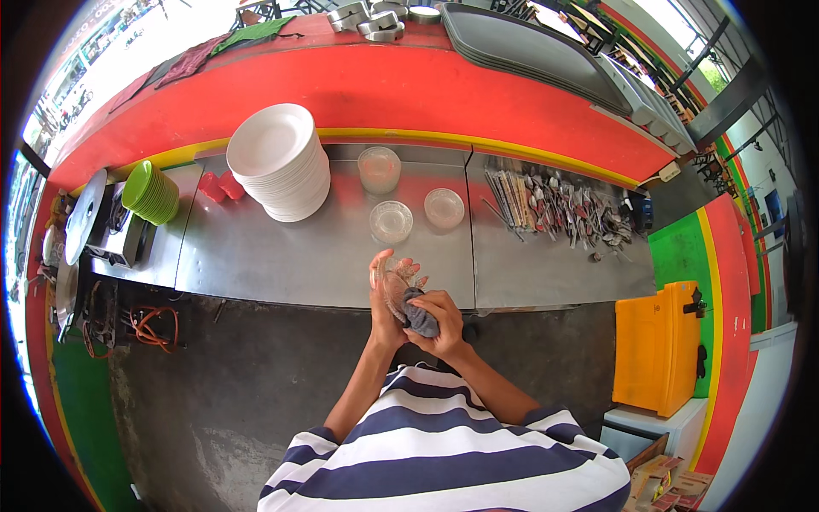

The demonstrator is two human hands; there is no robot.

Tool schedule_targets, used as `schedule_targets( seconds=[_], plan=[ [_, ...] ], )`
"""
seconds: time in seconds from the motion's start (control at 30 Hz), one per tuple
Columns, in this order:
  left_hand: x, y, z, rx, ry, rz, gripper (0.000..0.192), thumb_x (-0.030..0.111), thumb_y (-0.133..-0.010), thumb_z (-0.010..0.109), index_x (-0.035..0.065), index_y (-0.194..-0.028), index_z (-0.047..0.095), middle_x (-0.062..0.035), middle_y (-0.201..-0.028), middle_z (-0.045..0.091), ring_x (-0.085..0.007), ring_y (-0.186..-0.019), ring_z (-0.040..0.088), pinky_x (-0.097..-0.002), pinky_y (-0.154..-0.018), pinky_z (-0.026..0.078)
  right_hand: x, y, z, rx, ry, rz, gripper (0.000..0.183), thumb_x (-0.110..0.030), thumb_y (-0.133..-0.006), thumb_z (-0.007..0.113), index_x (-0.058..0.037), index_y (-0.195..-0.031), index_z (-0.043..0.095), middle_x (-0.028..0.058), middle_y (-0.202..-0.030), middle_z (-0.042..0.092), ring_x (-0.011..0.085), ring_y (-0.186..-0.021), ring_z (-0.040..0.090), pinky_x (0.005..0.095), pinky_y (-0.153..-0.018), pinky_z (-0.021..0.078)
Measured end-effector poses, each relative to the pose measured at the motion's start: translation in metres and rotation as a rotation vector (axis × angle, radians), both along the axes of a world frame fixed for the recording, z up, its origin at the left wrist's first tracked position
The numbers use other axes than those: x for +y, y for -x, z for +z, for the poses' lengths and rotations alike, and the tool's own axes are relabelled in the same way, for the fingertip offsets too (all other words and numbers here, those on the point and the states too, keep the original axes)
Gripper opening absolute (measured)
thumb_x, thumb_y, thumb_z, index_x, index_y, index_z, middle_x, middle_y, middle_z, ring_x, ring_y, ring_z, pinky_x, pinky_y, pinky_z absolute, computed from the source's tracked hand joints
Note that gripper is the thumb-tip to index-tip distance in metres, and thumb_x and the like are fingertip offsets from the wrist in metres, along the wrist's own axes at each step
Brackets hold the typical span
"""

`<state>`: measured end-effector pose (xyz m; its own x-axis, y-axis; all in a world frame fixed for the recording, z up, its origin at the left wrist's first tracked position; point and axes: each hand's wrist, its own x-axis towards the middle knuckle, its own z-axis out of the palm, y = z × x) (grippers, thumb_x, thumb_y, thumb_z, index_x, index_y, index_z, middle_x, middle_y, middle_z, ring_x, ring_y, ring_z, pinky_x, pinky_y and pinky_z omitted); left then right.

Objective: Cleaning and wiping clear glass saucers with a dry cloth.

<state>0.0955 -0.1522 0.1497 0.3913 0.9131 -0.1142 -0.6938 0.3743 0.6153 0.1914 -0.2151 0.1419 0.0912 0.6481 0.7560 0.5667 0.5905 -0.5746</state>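
My left hand (pixel 382 317) holds a small clear dish (pixel 395 291), tilted on its side, its fingers spread behind the rim. A bunched dark grey cloth (pixel 420 315) is gripped in my right hand (pixel 445 317) and pressed against the dish. Just beyond, on the stainless steel counter (pixel 326 269), stand a clear dish (pixel 391 222), a second clear dish (pixel 444 208) and a taller stack of clear dishes (pixel 379 169). The cloth and my fingers hide part of the held dish.
A tall stack of white plates (pixel 281 163) stands left of the clear dishes, near red cups (pixel 221 186) and stacked green bowls (pixel 150 192). Spoons and forks (pixel 563 208) lie spread at right. Grey trays (pixel 531 57) rest on the red ledge. A yellow box (pixel 656 349) stands at right.
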Motion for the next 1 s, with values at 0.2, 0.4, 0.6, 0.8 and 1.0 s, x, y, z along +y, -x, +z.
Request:
schedule_targets(
  seconds=[0.2,0.4,0.6,0.8,1.0],
  plan=[
    [0.013,0.019,-0.008,0.529,-0.284,0.193,0.045,0.048,-0.105,0.038,0.0066,-0.094,0.053,0.0035,-0.077,0.049,-0.0061,-0.071,0.047,-0.0269,-0.062,0.041,-0.014,0.016,0.005,0.545,0.097,-0.203,0.028,-0.009,-0.089,0.064,0.0043,-0.113,0.057,0.0081,-0.098,0.062,0.0150,-0.088,0.059,0.0311,-0.077,0.0493],
    [0.013,0.018,0.029,0.712,-0.460,0.159,0.051,0.033,-0.105,0.048,0.0056,-0.063,0.042,0.0092,-0.052,0.032,-0.0016,-0.047,0.030,-0.0252,-0.040,0.024,0.003,0.006,0.020,0.923,0.302,-0.332,0.022,-0.020,-0.099,0.057,0.0022,-0.102,0.061,0.0002,-0.092,0.059,0.0073,-0.083,0.050,0.0233,-0.077,0.0430],
    [0.013,0.025,0.032,0.966,-0.827,0.160,0.049,0.030,-0.104,0.050,0.0035,-0.063,0.043,0.0068,-0.051,0.030,-0.0032,-0.048,0.031,-0.0272,-0.041,0.025,0.005,-0.010,0.031,0.850,0.512,-0.292,0.033,-0.031,-0.100,0.058,-0.0010,-0.090,0.064,-0.0055,-0.081,0.055,0.0056,-0.075,0.046,0.0240,-0.070,0.0395],
    [-0.011,0.001,0.009,0.624,-0.336,0.363,0.050,0.029,-0.105,0.047,-0.0003,-0.064,0.044,0.0006,-0.049,0.029,-0.0045,-0.049,0.033,-0.0298,-0.042,0.029,0.012,0.001,0.035,1.073,0.407,-0.369,0.038,-0.036,-0.100,0.057,-0.0016,-0.085,0.063,-0.0063,-0.077,0.051,0.0059,-0.073,0.044,0.0246,-0.068,0.0375],
    [0.012,0.031,0.034,1.043,-0.849,0.015,0.046,0.029,-0.102,0.053,0.0000,-0.065,0.052,-0.0143,-0.046,0.043,-0.0271,-0.038,0.042,-0.0381,-0.042,0.033,0.007,-0.008,0.042,0.668,0.558,-0.354,0.035,-0.032,-0.101,0.055,-0.0022,-0.083,0.062,-0.0047,-0.075,0.052,0.0053,-0.070,0.043,0.0255,-0.063,0.0372]
  ],
)
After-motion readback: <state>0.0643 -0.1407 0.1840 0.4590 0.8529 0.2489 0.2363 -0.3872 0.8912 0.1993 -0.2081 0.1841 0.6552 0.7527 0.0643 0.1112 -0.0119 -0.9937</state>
